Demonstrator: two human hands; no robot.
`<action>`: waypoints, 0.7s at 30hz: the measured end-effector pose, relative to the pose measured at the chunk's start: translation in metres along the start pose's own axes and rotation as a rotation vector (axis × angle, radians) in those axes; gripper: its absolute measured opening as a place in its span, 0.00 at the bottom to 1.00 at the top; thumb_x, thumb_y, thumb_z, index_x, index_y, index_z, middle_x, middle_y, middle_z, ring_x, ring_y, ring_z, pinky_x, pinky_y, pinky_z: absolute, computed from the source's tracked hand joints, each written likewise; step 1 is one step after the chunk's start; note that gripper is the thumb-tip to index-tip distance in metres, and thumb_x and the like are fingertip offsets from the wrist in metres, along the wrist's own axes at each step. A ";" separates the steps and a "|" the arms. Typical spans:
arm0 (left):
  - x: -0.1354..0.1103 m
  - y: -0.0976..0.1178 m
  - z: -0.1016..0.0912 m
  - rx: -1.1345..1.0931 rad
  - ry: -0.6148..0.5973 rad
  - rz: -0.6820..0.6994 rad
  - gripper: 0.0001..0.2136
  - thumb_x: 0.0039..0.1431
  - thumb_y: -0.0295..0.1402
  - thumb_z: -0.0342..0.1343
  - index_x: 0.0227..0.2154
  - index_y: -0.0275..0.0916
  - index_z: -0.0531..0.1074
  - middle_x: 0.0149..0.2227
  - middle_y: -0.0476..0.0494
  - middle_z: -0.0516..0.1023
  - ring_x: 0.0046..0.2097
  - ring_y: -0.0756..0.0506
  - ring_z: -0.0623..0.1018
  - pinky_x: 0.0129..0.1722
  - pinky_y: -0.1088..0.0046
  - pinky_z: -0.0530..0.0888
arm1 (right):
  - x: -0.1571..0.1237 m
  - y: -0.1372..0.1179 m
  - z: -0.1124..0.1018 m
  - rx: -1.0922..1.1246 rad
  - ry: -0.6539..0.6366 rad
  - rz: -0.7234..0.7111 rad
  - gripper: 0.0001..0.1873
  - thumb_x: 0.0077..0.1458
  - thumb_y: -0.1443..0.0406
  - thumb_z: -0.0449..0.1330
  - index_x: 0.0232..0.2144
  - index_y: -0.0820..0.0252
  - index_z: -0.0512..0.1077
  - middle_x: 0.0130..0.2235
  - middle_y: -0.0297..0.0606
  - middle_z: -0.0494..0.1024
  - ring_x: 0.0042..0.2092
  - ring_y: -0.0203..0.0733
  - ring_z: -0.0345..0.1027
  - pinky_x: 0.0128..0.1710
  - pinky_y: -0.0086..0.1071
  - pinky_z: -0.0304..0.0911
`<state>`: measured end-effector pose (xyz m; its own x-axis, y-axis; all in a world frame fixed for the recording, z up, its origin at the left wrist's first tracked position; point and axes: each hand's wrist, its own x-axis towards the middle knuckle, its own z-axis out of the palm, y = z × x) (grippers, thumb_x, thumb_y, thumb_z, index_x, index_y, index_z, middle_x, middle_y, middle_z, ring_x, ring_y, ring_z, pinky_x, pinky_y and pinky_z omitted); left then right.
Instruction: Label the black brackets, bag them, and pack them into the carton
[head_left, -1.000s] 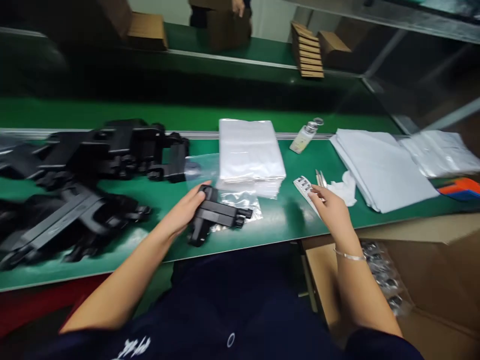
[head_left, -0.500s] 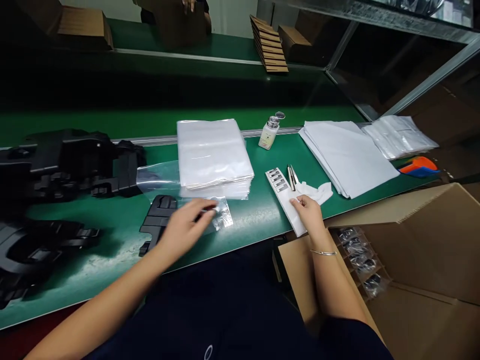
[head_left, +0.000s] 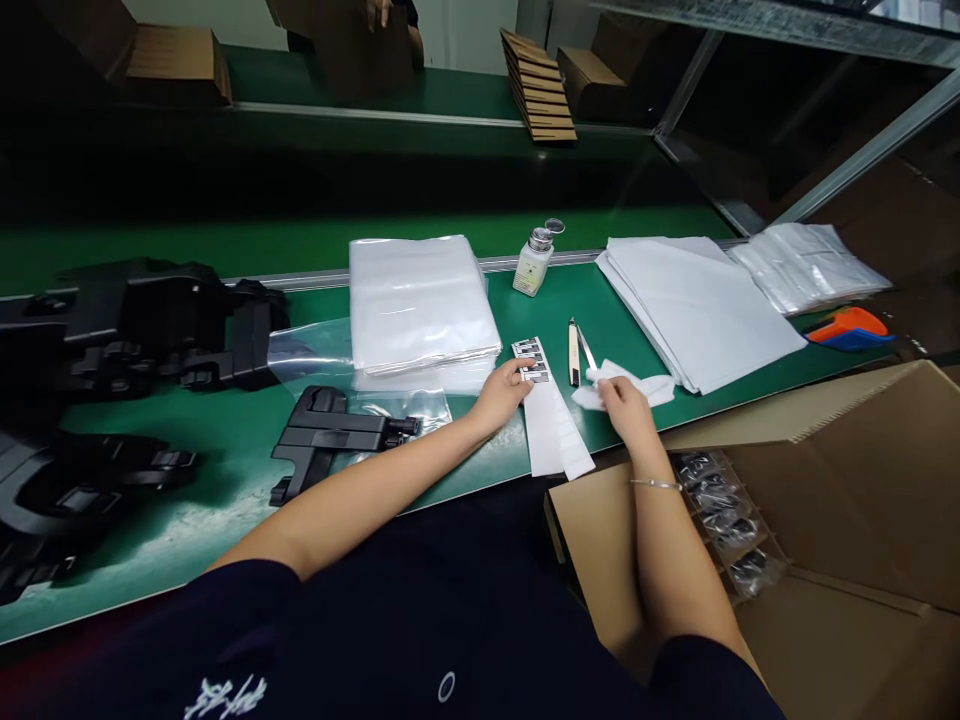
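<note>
The label strip (head_left: 553, 432) lies at the near edge of the green bench (head_left: 225, 445), likely light and floppy, best pinched by its bare end; the left hand (head_left: 501, 393) presses spread fingertips on its printed end; the right hand (head_left: 625, 408) curls on a white wipe (head_left: 654, 386), grip unclear.

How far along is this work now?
Done: bagged parts lie in the cardboard box. In hand: left hand on the label strip, right hand on the white cloth, one black part unbagged nearby. Left: a pile of black parts waits on the table.
</note>
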<state>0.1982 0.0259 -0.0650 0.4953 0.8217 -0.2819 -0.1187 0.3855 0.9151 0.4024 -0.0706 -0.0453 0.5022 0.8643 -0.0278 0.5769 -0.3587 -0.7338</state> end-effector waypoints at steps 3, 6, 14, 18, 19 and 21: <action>-0.006 -0.001 -0.004 0.014 -0.011 0.040 0.14 0.51 0.26 0.60 0.43 0.37 0.72 0.21 0.56 0.66 0.24 0.52 0.67 0.30 0.76 0.65 | 0.002 -0.013 -0.002 -0.059 0.132 -0.232 0.16 0.58 0.54 0.54 0.36 0.60 0.72 0.40 0.47 0.77 0.42 0.49 0.70 0.46 0.44 0.65; -0.010 -0.002 -0.004 0.018 -0.032 0.059 0.09 0.51 0.29 0.61 0.37 0.37 0.72 0.25 0.53 0.71 0.27 0.51 0.70 0.31 0.76 0.66 | -0.009 -0.034 0.019 -0.014 0.099 -0.469 0.13 0.60 0.58 0.54 0.39 0.57 0.76 0.44 0.45 0.77 0.48 0.48 0.70 0.51 0.44 0.64; -0.010 0.001 -0.006 0.065 -0.073 0.053 0.08 0.51 0.29 0.62 0.34 0.36 0.72 0.24 0.51 0.73 0.27 0.50 0.72 0.33 0.74 0.68 | -0.028 -0.045 0.045 -0.086 0.139 -0.485 0.07 0.58 0.61 0.58 0.30 0.55 0.74 0.40 0.41 0.79 0.47 0.50 0.71 0.59 0.53 0.56; -0.027 0.007 -0.003 0.221 -0.169 0.051 0.26 0.47 0.25 0.62 0.52 0.36 0.68 0.38 0.42 0.81 0.41 0.42 0.79 0.47 0.66 0.72 | -0.040 -0.048 0.025 0.046 0.268 -0.435 0.08 0.60 0.59 0.57 0.33 0.55 0.72 0.43 0.42 0.79 0.49 0.49 0.71 0.60 0.54 0.55; -0.036 0.011 -0.005 0.309 -0.188 0.065 0.31 0.47 0.25 0.63 0.57 0.37 0.65 0.40 0.40 0.81 0.45 0.40 0.80 0.50 0.64 0.72 | -0.041 -0.047 0.023 0.133 0.235 -0.388 0.09 0.61 0.58 0.56 0.35 0.55 0.72 0.44 0.43 0.79 0.50 0.49 0.72 0.58 0.51 0.60; -0.057 0.026 -0.018 0.490 -0.204 0.113 0.35 0.45 0.28 0.65 0.60 0.40 0.65 0.39 0.41 0.82 0.48 0.35 0.79 0.53 0.61 0.71 | -0.043 -0.044 0.026 0.251 0.041 -0.306 0.12 0.61 0.56 0.56 0.40 0.56 0.72 0.46 0.44 0.79 0.50 0.48 0.73 0.52 0.47 0.66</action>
<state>0.1511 -0.0030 -0.0305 0.6655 0.7297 -0.1566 0.2101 0.0182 0.9775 0.3387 -0.0823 -0.0294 0.3600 0.9013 0.2409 0.5305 0.0147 -0.8476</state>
